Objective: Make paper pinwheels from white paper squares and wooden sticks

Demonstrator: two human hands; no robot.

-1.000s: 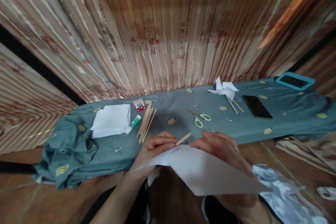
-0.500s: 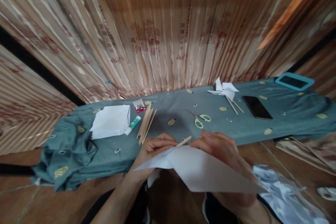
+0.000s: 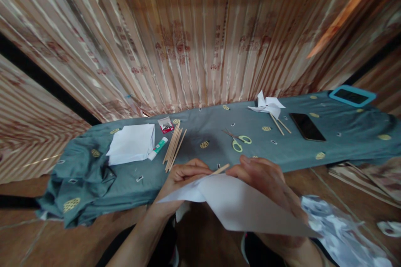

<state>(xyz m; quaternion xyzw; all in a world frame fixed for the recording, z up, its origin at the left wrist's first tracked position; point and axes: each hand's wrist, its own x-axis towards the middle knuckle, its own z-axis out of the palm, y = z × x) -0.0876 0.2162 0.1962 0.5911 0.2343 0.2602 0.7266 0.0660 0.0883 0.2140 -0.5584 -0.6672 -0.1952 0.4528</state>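
Observation:
Close in front of me is a white paper pinwheel, its large folded blade hanging below my fingers. The end of a wooden stick sticks out behind its upper edge. My left hand is closed around the stick and the paper at the pinwheel's left side. My right hand is closed on the paper's right side, thumb on top, its lower fingers hidden behind the blade. Just past my hands lie scissors with pale green handles, blades apart. Left of them is a bundle of wooden sticks.
On the green cloth are a stack of white paper, a glue stick and a small box of metal pins. Farther right are white pinwheels on sticks, a phone and a blue-framed tablet. A plastic bag lies on the floor.
Almost nothing differs. The pinwheel's blade has dipped very slightly, and both hands keep their hold in nearly the same place.

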